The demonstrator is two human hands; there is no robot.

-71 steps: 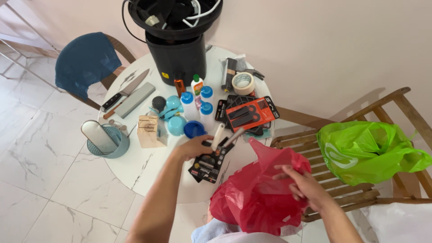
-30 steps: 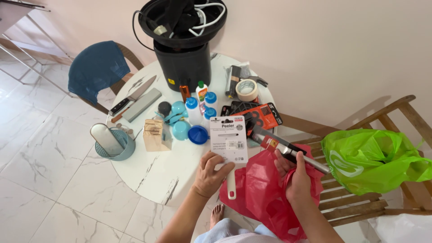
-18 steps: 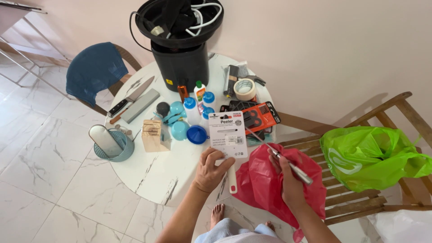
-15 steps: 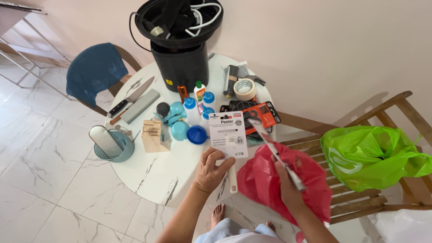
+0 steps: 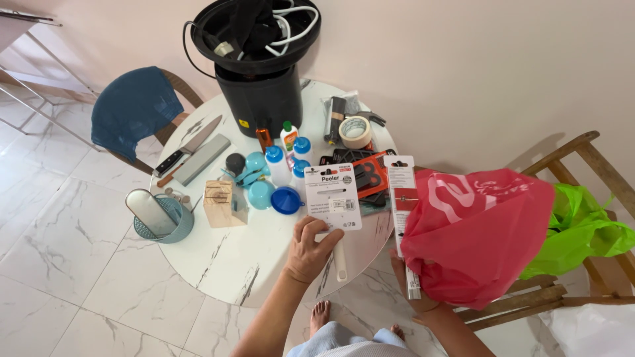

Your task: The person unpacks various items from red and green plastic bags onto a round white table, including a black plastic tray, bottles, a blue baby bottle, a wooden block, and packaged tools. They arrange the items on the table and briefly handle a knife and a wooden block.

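Observation:
My left hand (image 5: 309,250) grips the white handle of a kitchen tool on a white card (image 5: 333,198), holding it upright over the near edge of the round white marble table (image 5: 225,251). My right hand (image 5: 423,309), mostly hidden, holds a long narrow packaged tool (image 5: 401,192) and a red plastic bag (image 5: 476,231). The bag is raised to the right of the table and covers the lower part of that package.
On the table stand a black bin with cables (image 5: 258,92), two knives (image 5: 188,149), a tape roll (image 5: 355,131), blue-capped bottles (image 5: 278,162), an orange package (image 5: 367,175) and a teal basket (image 5: 165,221). A blue-draped chair (image 5: 132,109) stands at the left. A green bag (image 5: 582,228) lies on a wooden chair (image 5: 582,149).
My left hand has lifted the white card off the table. My right hand drew the long package from the red bag and raised the bag higher to the right.

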